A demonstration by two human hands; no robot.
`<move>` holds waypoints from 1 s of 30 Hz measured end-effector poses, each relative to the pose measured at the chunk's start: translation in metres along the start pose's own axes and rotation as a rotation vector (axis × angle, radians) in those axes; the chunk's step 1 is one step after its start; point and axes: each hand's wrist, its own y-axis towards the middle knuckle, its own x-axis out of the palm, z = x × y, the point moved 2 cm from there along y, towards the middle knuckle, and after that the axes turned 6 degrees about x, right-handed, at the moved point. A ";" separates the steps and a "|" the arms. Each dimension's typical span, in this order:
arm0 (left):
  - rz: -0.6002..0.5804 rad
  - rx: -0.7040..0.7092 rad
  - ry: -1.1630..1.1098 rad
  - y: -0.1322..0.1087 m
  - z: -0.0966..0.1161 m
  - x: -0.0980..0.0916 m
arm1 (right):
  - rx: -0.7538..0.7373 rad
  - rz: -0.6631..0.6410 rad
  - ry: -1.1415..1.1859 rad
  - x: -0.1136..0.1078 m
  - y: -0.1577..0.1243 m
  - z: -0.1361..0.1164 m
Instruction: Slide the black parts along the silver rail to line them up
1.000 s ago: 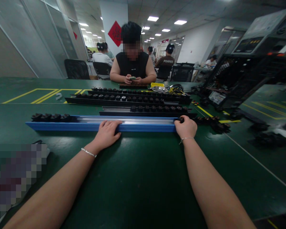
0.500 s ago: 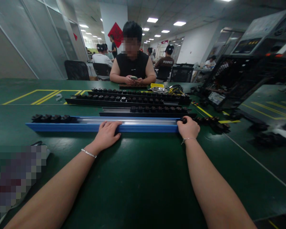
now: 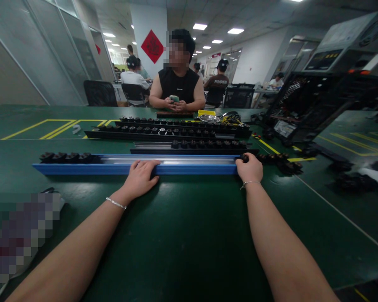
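Observation:
A long blue rail (image 3: pixel 97 168) with a shiny metal channel lies across the green table. Several black clips (image 3: pixel 72 157) sit in its left end. Around the rail's near edge, at its middle, my left hand (image 3: pixel 141 177) is closed, thumb in front and fingers over the top. At the right end my right hand (image 3: pixel 249 168) pinches a small black piece (image 3: pixel 244 157), mostly covered by the fingers.
Behind the blue rail, black rails (image 3: pixel 145 131) with black parts lie on the table (image 3: pixel 182 235). A yellow tray (image 3: pixel 207 113), cables and an open black machine case (image 3: pixel 305 100) stand farther back. A person (image 3: pixel 179 86) sits opposite with a phone.
The person opposite has turned their head and shifted slightly to the right. My hands and the blue rail hold almost the same positions.

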 end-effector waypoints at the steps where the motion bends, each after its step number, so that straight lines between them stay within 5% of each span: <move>1: 0.002 0.002 -0.001 0.000 0.000 0.000 | 0.009 -0.006 0.010 0.000 0.001 0.001; 30: -0.008 -0.005 -0.002 0.000 0.000 0.001 | 0.144 0.005 0.091 -0.006 0.021 0.022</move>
